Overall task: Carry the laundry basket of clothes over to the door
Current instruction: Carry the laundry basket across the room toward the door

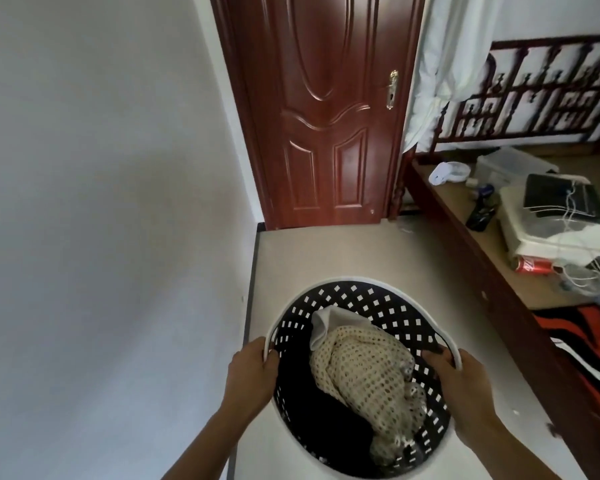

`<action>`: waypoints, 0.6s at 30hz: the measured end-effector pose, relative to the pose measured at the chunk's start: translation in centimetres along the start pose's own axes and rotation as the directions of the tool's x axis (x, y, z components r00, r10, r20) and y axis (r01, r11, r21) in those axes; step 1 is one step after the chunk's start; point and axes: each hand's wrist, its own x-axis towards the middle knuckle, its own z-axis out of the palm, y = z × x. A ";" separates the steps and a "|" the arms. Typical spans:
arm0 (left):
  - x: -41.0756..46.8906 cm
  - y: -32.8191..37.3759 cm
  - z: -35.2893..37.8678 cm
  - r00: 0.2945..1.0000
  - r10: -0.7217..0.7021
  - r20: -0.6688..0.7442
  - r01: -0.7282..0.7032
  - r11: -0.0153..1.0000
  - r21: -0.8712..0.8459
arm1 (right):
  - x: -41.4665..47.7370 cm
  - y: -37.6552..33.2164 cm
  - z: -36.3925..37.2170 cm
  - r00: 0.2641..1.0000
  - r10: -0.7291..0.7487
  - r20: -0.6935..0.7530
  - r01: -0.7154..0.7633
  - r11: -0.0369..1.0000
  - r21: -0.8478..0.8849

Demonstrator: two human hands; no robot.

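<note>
Basket gripped by 2 hands, door at 12 o'clock, floor between.
Laundry basket (361,285) at 6 o'clock; left hand (253,370) at its 9 o'clock rim, right hand (459,379) at 3 o'clock, fingers (433,356) of both curled shut over the rim. Clothes (364,368) piled inside. Keep rim level, walk straight to door (326,109), mind bed (499,271) at 2 o'clock.

Both hands grip the basket (378,299) by its white rim, left hand (253,372) and right hand (461,382) on opposite sides. A cream knit top (364,372) lies over dark clothes (326,420) inside. The closed door (326,109) stands ahead, a cluttered bed (541,292) to the right.
</note>
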 end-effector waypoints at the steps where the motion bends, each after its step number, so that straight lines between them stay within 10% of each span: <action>1: 2.0 1.0 0.3 1.000 -0.011 0.000 0.011 1.000 -0.003 | 1.9 -1.2 0.5 1.000 0.009 0.004 -0.009 1.000 0.003; 18: 37.3 10.0 5.0 0.997 -0.056 0.048 0.060 0.996 -0.070 | 33.1 -15.6 15.2 1.000 0.005 0.003 -0.005 0.997 -0.077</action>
